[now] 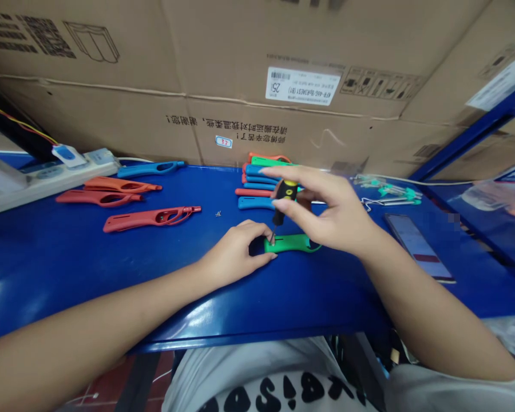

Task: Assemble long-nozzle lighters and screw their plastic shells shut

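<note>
- Driving at the near-left end of the green casing looks to be the step in hand; the casing lies flat on the blue table in front of the person.
- Right hand: closed around the handle of the black-and-yellow screwdriver, thumb against its side, index finger stretched past its top.
- Left hand: curled in a loose pinch at the casing's end, fingertips by the screwdriver's tip, thumb along the lower edge.
- Whether the tip sits in a screw is too small to tell, so it would pay to feel for a firm seat before turning.
- Best kept square to the casing, the shaft should get light, steady downward pressure; leaning it risks a slip onto the fingertips close by.
- Bracing the casing on both edges should stop it swivelling; easing off once resistance rises should spare the plastic.
- Loose screws lie within the left hand's reach, well placed for picking up singly.
- Behind, the cardboard box carries a white label, upside down, seemingly reading "KFR-46G/BpR3AES1(B1)", with "25" and a barcode.
- Inverted Chinese print asks handlers to be gentle and thanks them.
- A small blue-edged sticker has red marks I cannot read surely.
- Bold black lettering crosses the shirt, partly cut off; the phone screen is illegible.
</note>
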Motion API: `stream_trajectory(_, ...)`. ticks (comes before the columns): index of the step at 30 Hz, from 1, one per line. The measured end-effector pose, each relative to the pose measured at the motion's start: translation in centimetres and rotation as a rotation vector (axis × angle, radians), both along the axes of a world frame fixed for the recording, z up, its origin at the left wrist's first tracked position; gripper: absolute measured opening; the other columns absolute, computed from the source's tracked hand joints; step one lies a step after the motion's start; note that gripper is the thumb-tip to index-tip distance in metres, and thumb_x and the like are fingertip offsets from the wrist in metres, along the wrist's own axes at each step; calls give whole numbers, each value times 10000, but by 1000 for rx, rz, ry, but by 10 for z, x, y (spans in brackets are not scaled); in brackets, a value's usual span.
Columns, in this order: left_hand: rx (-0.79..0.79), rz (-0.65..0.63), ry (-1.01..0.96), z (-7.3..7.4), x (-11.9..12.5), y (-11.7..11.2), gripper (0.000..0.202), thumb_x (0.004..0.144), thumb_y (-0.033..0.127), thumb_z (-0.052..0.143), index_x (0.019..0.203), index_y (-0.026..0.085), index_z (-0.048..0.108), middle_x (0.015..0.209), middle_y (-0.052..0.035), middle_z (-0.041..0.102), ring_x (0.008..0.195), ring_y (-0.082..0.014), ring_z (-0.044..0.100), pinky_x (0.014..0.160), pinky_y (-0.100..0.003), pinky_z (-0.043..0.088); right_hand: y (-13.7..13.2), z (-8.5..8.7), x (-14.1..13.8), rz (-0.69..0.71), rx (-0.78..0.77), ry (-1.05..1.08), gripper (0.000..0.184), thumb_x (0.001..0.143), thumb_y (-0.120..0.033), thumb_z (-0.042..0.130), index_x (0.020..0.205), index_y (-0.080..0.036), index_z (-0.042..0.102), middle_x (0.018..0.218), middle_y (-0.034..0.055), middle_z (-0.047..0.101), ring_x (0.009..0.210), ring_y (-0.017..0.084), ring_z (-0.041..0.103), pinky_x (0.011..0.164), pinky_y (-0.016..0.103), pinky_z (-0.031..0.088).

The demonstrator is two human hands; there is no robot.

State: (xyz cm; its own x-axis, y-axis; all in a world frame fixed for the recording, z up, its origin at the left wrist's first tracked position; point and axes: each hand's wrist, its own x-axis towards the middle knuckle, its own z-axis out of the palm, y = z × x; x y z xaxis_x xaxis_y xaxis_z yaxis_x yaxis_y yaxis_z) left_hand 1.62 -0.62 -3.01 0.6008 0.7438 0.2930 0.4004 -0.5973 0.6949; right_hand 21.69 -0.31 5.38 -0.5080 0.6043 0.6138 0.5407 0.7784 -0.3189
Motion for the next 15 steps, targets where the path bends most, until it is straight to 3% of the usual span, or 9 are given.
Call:
stream_trajectory(2, 8, 4, 3, 0, 0, 0, 147, 833, 207, 744, 928, 220, 633, 1012, -14, 720, 1006, -226, 657, 932, -385, 499, -1, 0, 0, -50, 85, -8, 386, 964, -435, 598, 1290, -233, 646, 1225, 82, 717, 1093, 250, 686, 897, 387, 575)
stream_trajectory(7, 23, -18, 0, 0, 0, 1, 136, 842, 212, 739, 920, 218, 628, 1006, -14, 716, 1004, -222, 645, 937, -379, 492, 0, -2, 0, 19, -1, 33, 414, 1056, -331, 393, 1446, -274, 520, 1239, 59, 705, 1075, 201, 688, 860, 363, 582)
stream_trajectory(11, 43, -8, -4, -1, 0, 1, 161, 832, 201, 749, 937, 217, 628, 1000, -5, 710, 999, -212, 646, 923, -359, 491, 1, -5, 6, -23, 283, -1, 324, 963, -413, 610, 1210, -218, 684, 1024, 70, 753, 925, 217, 711, 781, 340, 574)
stream_trajectory(13, 49, -4, -6, -1, 0, 1, 164, 831, 207, 751, 938, 217, 626, 997, -4, 709, 989, -211, 647, 913, -353, 493, 1, -7, 7, 28, 337, -34, 328, 1007, -374, 518, 1257, -214, 657, 1107, 85, 740, 982, 222, 703, 805, 346, 574)
stream_trajectory(15, 47, -8, -2, -1, 0, 1, 150, 837, 213, 746, 927, 217, 626, 990, -5, 710, 983, -212, 647, 914, -356, 494, 0, -7, 7, 87, 220, -37, 392, 1051, -297, 363, 1382, -239, 565, 1244, 73, 703, 1046, 200, 691, 845, 341, 576)
